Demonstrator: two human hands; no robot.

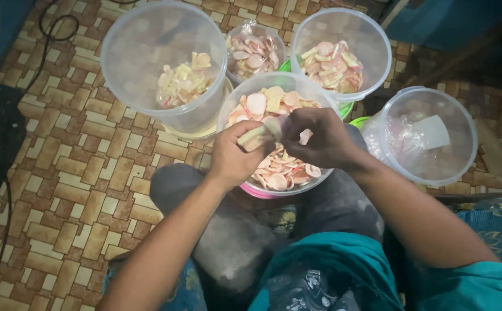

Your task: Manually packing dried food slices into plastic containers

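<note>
I see both hands over the middle tub of pink and cream crackers, which sits between the knees on the patterned floor. The left hand has its fingers clenched around a pale cracker piece — the right hand pinches the same piece from the other side. Four more clear tubs stand around it — one holds plastic bags.

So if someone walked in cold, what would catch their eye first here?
Probably the two hands, left hand and right hand, meeting over the central tub of pink and pale crackers. Around it stand more clear tubs, one at upper left, on a brown patterned floor.
</note>
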